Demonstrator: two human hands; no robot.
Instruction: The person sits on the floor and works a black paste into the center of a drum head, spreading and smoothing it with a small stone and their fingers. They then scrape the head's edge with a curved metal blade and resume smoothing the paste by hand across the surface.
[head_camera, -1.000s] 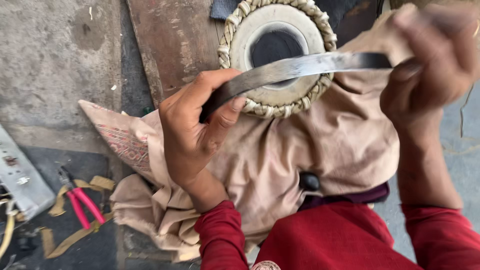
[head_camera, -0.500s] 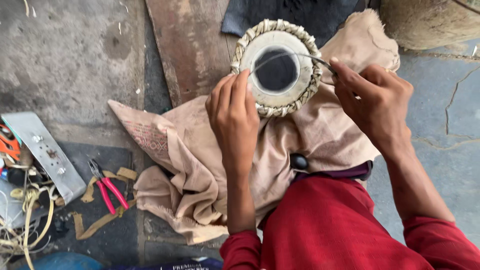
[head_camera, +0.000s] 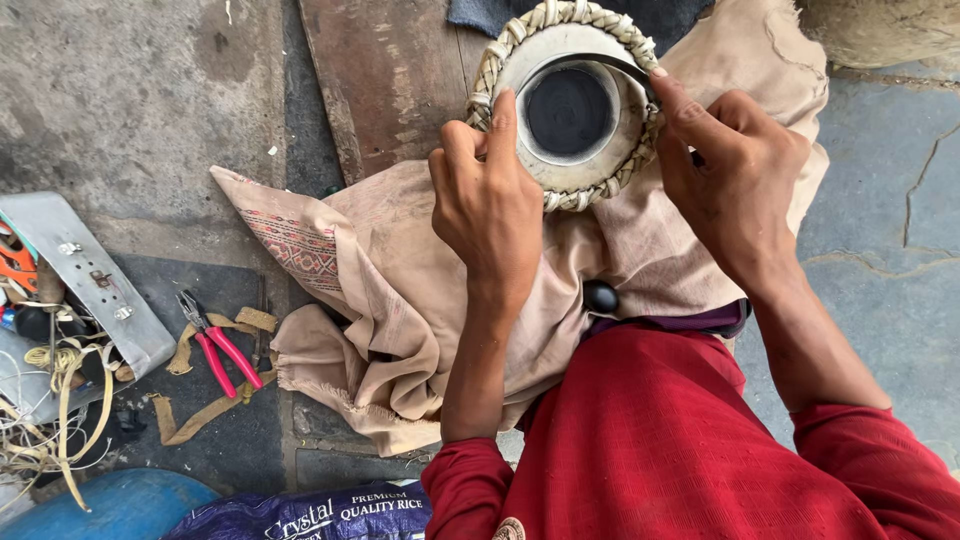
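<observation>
Drum (head_camera: 568, 110) with braided rim rests on tan cloth (head_camera: 400, 290) over the person's lap. Left hand (head_camera: 487, 205) has fingers together against the rim's near-left side. Right hand (head_camera: 735, 175) fingers clamp a thin curved metal strip (head_camera: 590, 62) lying across the drumhead. Pink-handled pliers (head_camera: 218, 345) lie on the floor, well apart.

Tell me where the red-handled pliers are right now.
In the head view, the red-handled pliers lie on the ground at lower left, on the person's left, between the grey metal tray and the beige cloth, among tan strips.
</observation>
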